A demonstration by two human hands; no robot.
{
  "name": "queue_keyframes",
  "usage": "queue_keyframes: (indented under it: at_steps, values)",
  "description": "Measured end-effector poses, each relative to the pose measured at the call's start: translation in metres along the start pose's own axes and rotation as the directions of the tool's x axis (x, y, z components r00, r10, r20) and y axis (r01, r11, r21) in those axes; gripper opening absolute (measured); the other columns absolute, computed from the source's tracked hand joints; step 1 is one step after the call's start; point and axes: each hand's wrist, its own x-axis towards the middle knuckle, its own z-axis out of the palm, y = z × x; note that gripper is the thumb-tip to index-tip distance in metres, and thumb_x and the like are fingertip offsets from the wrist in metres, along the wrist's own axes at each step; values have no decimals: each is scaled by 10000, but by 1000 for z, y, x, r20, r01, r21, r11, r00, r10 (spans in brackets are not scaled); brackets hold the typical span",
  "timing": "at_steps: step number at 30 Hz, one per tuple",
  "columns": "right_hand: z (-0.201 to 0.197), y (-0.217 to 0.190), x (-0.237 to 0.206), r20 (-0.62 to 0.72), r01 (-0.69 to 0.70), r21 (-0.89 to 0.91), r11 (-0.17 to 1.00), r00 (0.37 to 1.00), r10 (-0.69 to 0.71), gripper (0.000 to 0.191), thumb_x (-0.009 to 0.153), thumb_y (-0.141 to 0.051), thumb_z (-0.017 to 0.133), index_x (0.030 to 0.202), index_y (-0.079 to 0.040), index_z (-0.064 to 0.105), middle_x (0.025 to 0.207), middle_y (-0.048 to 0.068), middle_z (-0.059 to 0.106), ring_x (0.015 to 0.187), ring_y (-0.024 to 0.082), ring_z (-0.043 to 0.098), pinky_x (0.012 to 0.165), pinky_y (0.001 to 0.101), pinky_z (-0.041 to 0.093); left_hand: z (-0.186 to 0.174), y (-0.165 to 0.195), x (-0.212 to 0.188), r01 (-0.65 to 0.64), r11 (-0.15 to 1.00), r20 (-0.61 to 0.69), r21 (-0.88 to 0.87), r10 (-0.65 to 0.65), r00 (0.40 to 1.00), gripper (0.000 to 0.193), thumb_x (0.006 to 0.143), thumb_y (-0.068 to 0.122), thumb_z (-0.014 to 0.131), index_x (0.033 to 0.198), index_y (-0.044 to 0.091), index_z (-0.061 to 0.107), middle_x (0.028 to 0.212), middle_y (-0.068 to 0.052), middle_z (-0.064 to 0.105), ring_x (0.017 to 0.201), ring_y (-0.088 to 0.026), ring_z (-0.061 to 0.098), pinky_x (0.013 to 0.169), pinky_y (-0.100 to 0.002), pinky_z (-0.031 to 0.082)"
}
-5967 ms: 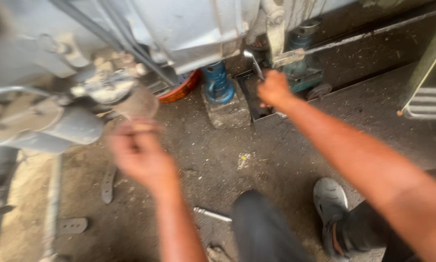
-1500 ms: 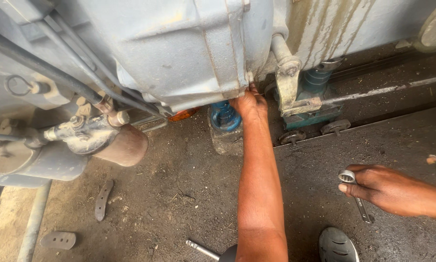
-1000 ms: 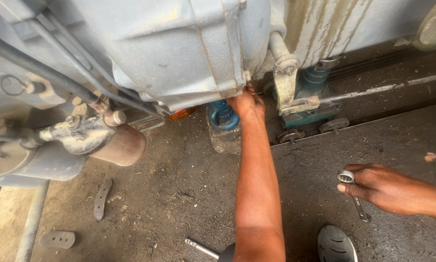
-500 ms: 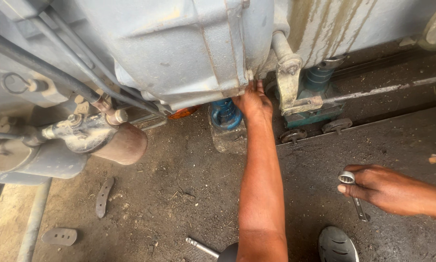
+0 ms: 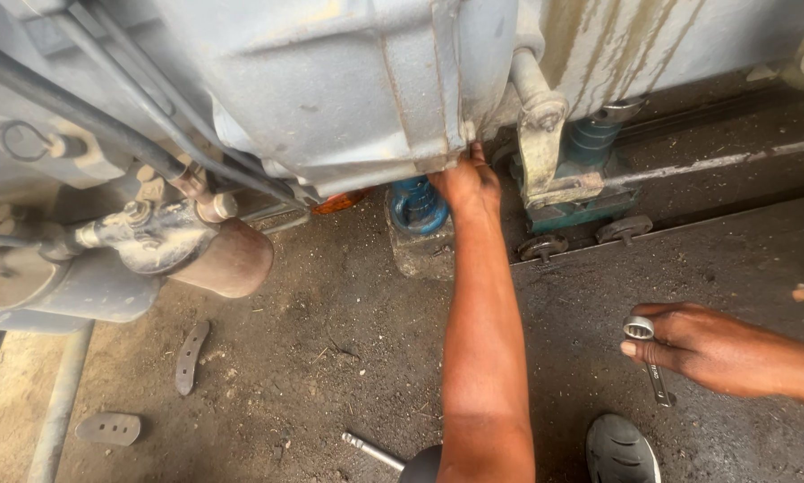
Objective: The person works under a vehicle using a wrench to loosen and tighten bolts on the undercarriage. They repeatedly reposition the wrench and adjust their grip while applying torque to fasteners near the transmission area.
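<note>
Oily workshop floor point(image 5: 330, 358) fills the lower frame. Left hand point(image 5: 466, 183) presses fingers, grip unclear, on the grey housing's point(image 5: 330, 89) lower edge, centre top; right hand point(image 5: 697, 344), lower right, clasps a ring spanner point(image 5: 645, 353), shaft pointing downward.

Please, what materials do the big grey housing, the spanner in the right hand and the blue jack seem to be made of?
Grey housing: probably cast metal under dull grey paint; ribs and a bolted seam show.
Spanner: bright polished steel, judging by its shine, held in the right hand.
Blue jack: likely painted steel, glossy blue, on a rough block.
The left hand touches the housing's lower edge.
</note>
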Motion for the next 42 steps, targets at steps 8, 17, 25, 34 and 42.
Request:
queue_keyframes:
  at_steps: [8, 17, 25, 34, 42]
  values:
    - [-7, -11, -7, -1, -26, 3, 1000, 1000, 26, 482, 956, -512, 481, 878, -99, 719, 844, 24, 587, 783, 163, 634, 790, 391, 568, 2, -5, 1, -81, 995, 55, -66, 85, 995, 357, 921, 250, 696, 1222, 88, 593, 1086, -23, 650, 961, -123, 634, 855, -262, 553]
    - [0, 1, -2, -8, 6, 25, 1000, 1000, -6, 468, 952, -532, 509, 890, -123, 726, 836, 20, 608, 791, 165, 641, 780, 376, 590, -8, -12, 15, -135, 990, 58, -35, 137, 989, 409, 952, 255, 695, 1274, 33, 574, 1134, -58, 638, 989, -145, 630, 870, -288, 548]
    - [4, 3, 1, -25, 35, 36, 999, 999, -34, 463, 943, -529, 508, 911, -123, 727, 831, 7, 618, 820, 158, 618, 781, 374, 590, -4, -6, 1, -34, 998, 22, -44, 35, 999, 521, 947, 323, 677, 1373, 83, 497, 1136, -52, 625, 971, -147, 618, 837, -284, 530]
    - [7, 14, 0, -15, 21, -9, 1000, 1000, -21, 458, 952, -529, 516, 929, -128, 735, 867, 29, 615, 816, 168, 646, 797, 384, 598, -4, -8, 3, -115, 993, 8, -13, 115, 993, 343, 943, 276, 681, 1209, 82, 582, 1050, -43, 639, 919, -137, 626, 795, -275, 539]
    - [3, 8, -1, 4, 34, 24, 999, 999, -34, 438, 960, -515, 509, 924, -129, 714, 861, 11, 625, 842, 161, 634, 806, 379, 580, 1, -6, 4, -89, 996, -1, -25, 89, 996, 398, 970, 301, 715, 1233, 29, 593, 994, -56, 635, 834, -160, 581, 711, -289, 491]
